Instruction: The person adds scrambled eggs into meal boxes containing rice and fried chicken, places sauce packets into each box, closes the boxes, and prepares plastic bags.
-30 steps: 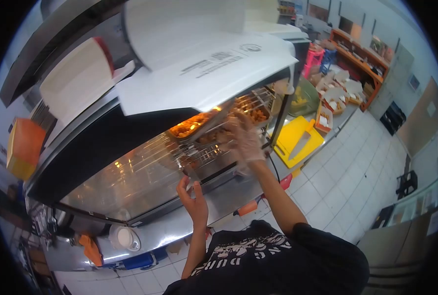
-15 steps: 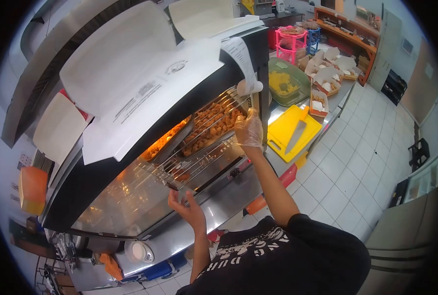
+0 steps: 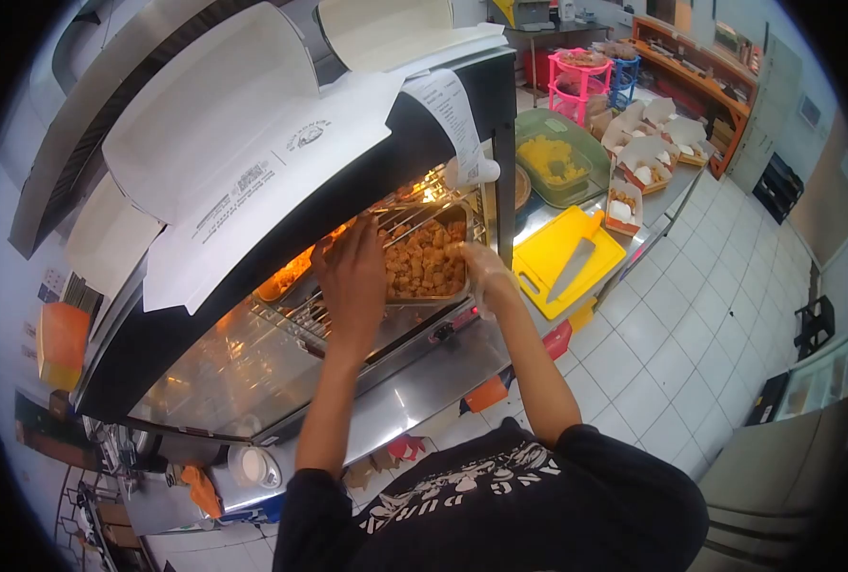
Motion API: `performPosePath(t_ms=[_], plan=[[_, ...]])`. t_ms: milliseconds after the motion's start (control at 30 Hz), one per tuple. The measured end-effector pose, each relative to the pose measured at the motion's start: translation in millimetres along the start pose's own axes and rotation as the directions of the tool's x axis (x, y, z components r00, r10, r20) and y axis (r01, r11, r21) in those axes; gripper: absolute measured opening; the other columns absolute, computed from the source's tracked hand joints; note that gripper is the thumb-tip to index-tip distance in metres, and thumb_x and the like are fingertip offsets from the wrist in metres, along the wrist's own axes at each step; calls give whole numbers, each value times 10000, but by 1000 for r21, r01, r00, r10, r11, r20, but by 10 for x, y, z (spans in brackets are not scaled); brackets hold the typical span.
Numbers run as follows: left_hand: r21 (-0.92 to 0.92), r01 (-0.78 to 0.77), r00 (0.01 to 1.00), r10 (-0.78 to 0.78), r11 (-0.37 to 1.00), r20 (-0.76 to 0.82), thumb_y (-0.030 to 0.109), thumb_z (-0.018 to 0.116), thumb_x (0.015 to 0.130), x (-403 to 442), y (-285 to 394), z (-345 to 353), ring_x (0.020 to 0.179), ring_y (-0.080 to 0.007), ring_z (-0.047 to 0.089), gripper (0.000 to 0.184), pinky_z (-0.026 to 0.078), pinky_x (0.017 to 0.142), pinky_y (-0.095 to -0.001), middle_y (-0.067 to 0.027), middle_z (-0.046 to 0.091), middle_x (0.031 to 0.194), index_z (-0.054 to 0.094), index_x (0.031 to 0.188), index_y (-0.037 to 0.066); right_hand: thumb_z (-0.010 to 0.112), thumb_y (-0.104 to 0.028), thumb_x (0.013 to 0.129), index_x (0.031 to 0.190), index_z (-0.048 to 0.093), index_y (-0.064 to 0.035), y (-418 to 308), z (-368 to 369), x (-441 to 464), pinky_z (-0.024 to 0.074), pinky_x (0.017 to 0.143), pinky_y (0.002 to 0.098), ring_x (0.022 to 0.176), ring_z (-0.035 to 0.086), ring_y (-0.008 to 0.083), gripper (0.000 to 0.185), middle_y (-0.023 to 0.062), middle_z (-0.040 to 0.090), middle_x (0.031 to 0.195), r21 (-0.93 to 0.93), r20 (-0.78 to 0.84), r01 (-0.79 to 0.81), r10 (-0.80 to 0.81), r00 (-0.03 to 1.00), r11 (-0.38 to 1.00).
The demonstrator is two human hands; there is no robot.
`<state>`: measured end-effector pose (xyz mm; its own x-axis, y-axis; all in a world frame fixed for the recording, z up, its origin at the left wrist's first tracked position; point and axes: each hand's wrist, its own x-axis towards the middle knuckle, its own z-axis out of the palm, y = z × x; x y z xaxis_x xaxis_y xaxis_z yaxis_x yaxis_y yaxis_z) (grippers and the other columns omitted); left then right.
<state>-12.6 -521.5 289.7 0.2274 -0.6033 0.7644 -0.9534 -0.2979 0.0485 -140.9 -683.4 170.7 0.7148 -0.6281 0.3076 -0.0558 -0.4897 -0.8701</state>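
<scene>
A metal tray heaped with browned fried pieces is at the opening of a lit glass-fronted warming cabinet. My bare left hand is at the tray's left side, its back toward me, fingers bent over the edge and partly hidden. At the right edge, my right hand, in a clear plastic glove, has its fingers closed on the rim. Wire rack bars show beside and behind the tray. Another tray of food glows orange farther left inside.
White cardboard boxes and a curled paper receipt lie on the cabinet top. On the right counter are a yellow cutting board with a knife, a green tub of yellow food and several open food boxes.
My left hand has risen from below the rack to the tray's left side. My right hand has gone from the rack to the tray's right edge. The tray now shows above the bars.
</scene>
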Motion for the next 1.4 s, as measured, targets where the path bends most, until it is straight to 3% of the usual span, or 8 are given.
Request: performPosePath(t_ms=[100, 233, 600, 767, 967, 1067, 1167, 1400], plan=[[86, -67, 994, 59, 994, 92, 50, 615, 831, 59, -203, 82, 1125, -215, 606, 243, 294, 1072, -472, -52, 668, 1175, 663, 1069, 51, 619, -193, 827, 1104, 621, -77, -287, 49, -231, 516, 838, 419, 1037, 622, 233, 300, 89, 649, 1054, 772, 190, -513, 634, 750, 376], [122, -84, 991, 70, 989, 116, 26, 599, 815, 8, -335, 86, 1092, -225, 614, 257, 323, 1058, -461, -50, 673, 1131, 662, 1061, 64, 640, -227, 822, 1087, 613, -64, -535, 10, -718, 499, 861, 392, 1022, 594, 204, 313, 95, 617, 1045, 865, 134, -404, 637, 759, 299], [50, -23, 996, 18, 998, 82, 20, 607, 846, -345, -167, -665, 1018, -277, 615, 218, 411, 944, -456, -70, 664, 1062, 662, 1052, 64, 638, -336, 836, 1367, 432, 57, -725, -566, -1917, 402, 1040, 378, 1218, 492, 293, 692, 193, 514, 1268, 732, -281, -230, 593, 755, 641], [-67, 335, 898, -340, 940, -279, 43, 636, 892, -1158, -288, -859, 1070, -279, 544, 236, 405, 932, -407, -144, 568, 1124, 589, 1119, -1, 688, -278, 778, 1249, 501, 11, -1367, -722, -1937, 488, 905, 340, 1016, 582, 232, 584, 144, 585, 1091, 837, -305, -157, 686, 660, 524], [-452, 647, 648, -755, 613, -96, 128, 597, 966, -1753, -569, -525, 1156, -232, 483, 380, 401, 983, -393, -131, 494, 1229, 442, 1292, 10, 654, -303, 852, 1136, 568, -23, -1281, -855, -1843, 525, 888, 363, 1024, 621, 228, 409, 130, 603, 1121, 904, -251, -77, 668, 700, 420], [-559, 678, 563, -826, 477, -22, 169, 568, 993, -1877, -497, -258, 1168, -229, 479, 387, 397, 1007, -378, -127, 487, 1255, 425, 1314, 6, 548, -369, 953, 1147, 592, -30, -842, -486, -1629, 403, 1017, 336, 1145, 534, 205, 393, 126, 574, 1205, 780, -400, 60, 422, 813, 623], [-635, 678, 521, -851, 369, 62, 187, 563, 1000, -1951, -444, -32, 1171, -226, 480, 411, 392, 1021, -377, -126, 483, 1271, 410, 1332, 0, 590, -366, 916, 1173, 554, -8, -1160, -426, -1169, 435, 996, 372, 1145, 520, 227, 442, 122, 549, 1202, 955, -194, 24, 560, 805, 295], [-532, 721, 521, -854, 444, -8, 221, 560, 1007, -1933, -404, 175, 1178, -207, 494, 434, 405, 1019, -336, -130, 485, 1273, 409, 1343, -9, 675, -275, 869, 1311, 457, -17, -1394, -364, -882, 437, 1022, 406, 1197, 494, 239, 556, 134, 492, 1281, 951, -219, 49, 553, 804, 305]])
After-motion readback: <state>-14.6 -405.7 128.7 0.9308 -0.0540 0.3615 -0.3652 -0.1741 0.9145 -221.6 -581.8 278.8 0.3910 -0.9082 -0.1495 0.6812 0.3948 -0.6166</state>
